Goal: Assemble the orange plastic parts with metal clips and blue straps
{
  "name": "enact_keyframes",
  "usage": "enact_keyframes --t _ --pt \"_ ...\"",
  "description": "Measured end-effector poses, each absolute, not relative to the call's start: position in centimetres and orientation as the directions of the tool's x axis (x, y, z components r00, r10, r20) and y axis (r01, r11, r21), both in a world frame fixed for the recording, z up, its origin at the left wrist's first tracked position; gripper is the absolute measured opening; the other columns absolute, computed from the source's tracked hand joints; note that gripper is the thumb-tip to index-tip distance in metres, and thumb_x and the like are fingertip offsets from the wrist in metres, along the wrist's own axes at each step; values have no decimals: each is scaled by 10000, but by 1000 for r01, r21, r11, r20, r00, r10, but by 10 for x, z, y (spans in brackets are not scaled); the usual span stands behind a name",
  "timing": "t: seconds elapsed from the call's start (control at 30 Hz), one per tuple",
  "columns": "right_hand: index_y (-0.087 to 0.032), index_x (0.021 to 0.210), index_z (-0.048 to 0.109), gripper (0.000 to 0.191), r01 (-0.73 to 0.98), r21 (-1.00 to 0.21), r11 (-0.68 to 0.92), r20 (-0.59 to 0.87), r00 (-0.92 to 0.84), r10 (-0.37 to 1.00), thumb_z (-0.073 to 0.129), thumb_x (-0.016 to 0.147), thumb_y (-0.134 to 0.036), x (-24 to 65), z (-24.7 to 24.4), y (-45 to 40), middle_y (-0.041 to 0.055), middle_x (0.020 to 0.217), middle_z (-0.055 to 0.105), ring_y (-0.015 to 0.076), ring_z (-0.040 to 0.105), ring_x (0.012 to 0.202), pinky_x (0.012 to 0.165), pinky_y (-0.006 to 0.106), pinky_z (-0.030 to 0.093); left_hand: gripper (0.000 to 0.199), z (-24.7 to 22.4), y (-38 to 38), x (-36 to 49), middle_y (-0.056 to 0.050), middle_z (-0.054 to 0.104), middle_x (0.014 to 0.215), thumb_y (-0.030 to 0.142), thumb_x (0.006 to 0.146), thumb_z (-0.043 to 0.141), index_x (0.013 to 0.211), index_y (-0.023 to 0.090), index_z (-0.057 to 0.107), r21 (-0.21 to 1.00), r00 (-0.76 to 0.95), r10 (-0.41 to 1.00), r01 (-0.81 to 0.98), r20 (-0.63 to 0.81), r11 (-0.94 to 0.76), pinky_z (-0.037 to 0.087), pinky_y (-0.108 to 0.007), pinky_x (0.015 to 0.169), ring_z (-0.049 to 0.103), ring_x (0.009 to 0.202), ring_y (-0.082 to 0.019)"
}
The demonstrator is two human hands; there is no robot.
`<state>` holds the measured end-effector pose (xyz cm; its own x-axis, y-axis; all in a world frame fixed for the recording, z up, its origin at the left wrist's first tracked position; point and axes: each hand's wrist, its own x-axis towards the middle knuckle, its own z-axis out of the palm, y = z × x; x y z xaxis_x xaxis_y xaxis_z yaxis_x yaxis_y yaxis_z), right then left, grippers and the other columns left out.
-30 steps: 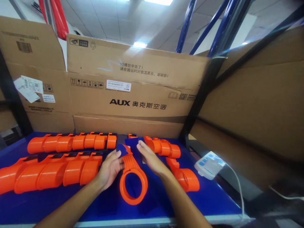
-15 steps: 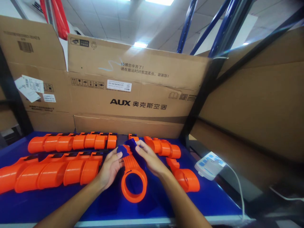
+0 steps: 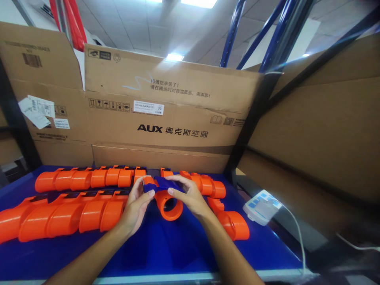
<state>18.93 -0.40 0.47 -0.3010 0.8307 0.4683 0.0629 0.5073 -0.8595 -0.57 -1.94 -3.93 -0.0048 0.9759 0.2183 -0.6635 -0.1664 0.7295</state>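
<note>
An orange ring-ended part point(image 3: 170, 208) is held above the blue tabletop between both hands, its round opening hanging below the fingers. Dark blue material point(image 3: 166, 184) lies across its upper end. My left hand point(image 3: 139, 204) pinches the left side of the part and the blue material, thumb in front. My right hand point(image 3: 188, 196) grips the blue material from the right, thumb in front and fingers behind. Where the blue material meets the orange part is partly hidden by the fingers.
Rows of orange rings point(image 3: 63, 213) stand on the blue table point(image 3: 154, 257) at the left, with more orange parts point(image 3: 234, 225) at the right. A white device point(image 3: 263, 207) with a cable sits at the right edge. Cardboard point(image 3: 172, 118) stands behind.
The orange part has tilted, so its ring has risen and looks smaller. The blue material now stretches across its top, and both hands have turned slightly.
</note>
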Motion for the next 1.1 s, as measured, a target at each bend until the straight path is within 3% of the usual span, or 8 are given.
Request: enact_keyframes --t 0.33,0.53,0.73,0.93,1.1 --pt "-264 1243 668 469 145 -841 521 462 -308 832 805 819 -410 187 2 -4 61 1261 702 274 646 1184 1062 451 484 593 -40 -21 -7 -4 688 1223 155 677 863 1206 324 655 729 -17 970 -657 241 -192 485 -353 1049 620 1178 -223" --pt "-221 1231 649 455 271 -807 524 404 -393 826 778 845 -421 184 -1 -10 76 1180 723 271 689 1060 938 412 543 645 -44 -21 -9 -30 641 1382 169 688 847 1282 316 645 722 -27 971 -663 237 -195 458 -375 1091 549 1320 -277" --pt "-245 1306 622 658 466 -560 685 601 -341 723 865 733 -456 183 -3 -13 118 1249 669 322 631 1143 1004 468 496 654 -39 -22 -10 -63 604 1441 249 750 827 1362 293 600 774 -36 964 -589 264 -234 440 -370 1102 525 1363 -299" --pt "-275 1372 597 669 568 -287 772 719 -405 565 841 771 -440 186 -7 -9 127 1179 651 323 614 1077 971 510 499 629 -40 -14 -9 -55 698 1270 267 727 858 1306 270 612 824 -98 955 -485 281 -292 489 -367 1045 649 1199 -266" --pt "-247 1380 577 657 565 -181 805 775 -422 471 818 801 -442 186 -10 -6 120 1132 652 302 619 1032 912 502 527 563 -44 -11 -10 -61 699 1213 344 721 857 1221 238 622 843 -154 923 -375 354 -386 521 -392 1000 669 1133 -274"
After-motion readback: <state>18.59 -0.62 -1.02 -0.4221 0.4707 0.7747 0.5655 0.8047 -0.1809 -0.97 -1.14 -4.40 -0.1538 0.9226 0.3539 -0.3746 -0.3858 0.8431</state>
